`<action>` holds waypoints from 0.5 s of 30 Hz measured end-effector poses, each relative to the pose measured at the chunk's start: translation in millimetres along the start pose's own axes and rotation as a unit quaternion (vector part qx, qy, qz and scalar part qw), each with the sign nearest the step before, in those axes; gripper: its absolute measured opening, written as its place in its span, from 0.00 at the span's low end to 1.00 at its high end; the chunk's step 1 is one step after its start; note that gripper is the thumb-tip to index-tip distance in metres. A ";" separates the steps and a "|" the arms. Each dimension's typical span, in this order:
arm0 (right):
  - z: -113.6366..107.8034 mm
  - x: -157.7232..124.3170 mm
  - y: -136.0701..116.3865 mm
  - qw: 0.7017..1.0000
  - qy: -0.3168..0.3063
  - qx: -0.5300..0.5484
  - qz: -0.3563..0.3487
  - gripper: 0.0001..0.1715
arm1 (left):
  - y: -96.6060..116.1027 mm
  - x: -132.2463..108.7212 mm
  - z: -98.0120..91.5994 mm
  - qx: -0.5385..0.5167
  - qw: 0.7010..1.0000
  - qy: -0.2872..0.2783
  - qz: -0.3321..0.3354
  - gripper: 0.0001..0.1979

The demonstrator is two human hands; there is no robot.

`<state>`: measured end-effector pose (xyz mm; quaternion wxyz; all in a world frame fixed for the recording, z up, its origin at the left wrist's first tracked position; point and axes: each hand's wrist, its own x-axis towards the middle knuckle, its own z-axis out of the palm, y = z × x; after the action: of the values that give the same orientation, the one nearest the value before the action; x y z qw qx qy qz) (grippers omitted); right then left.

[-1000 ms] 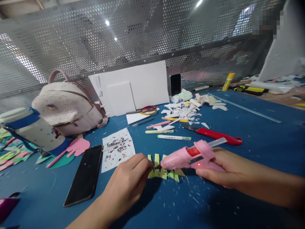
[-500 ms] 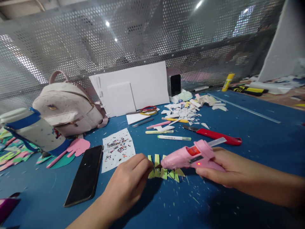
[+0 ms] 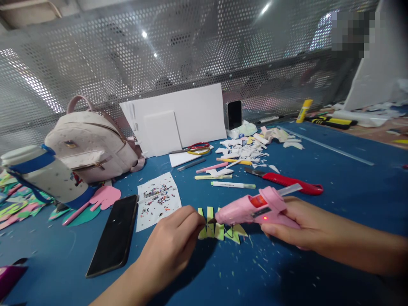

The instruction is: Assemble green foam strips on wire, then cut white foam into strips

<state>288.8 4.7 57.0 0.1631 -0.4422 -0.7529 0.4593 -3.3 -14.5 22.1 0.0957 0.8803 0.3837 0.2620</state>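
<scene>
My right hand grips a pink glue gun with a red light lit on its side. The nozzle points left at a small yellow-green cut-paper piece lying on the blue table. My left hand is closed, its fingertips pinching the left edge of that paper piece and holding it down. Both hands rest low over the table's near middle.
A black phone lies left of my left hand, with a white sheet of confetti bits behind it. Further back are a red utility knife, pens, paper scraps, scissors, white boards, a backpack and a bottle.
The glue gun's nozzle has shifted slightly right along the paper piece; the view tilted a little. My left hand stays put.
</scene>
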 end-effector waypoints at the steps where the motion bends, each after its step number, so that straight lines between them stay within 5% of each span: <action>1: -0.5 0.2 -1.9 1.000 -0.012 0.004 0.009 0.16 | -0.3 0.3 0.1 -0.001 1.000 -0.001 -0.002 0.09; 15: 0.3 -2.5 1.3 1.000 -0.003 -0.015 -0.011 0.11 | -0.2 -0.1 0.2 -0.005 1.000 -0.001 -0.013 0.09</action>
<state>290.7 2.7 56.1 0.1598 -0.4349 -0.7649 0.4476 -3.4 -14.5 21.8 0.1034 0.8751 0.3937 0.2618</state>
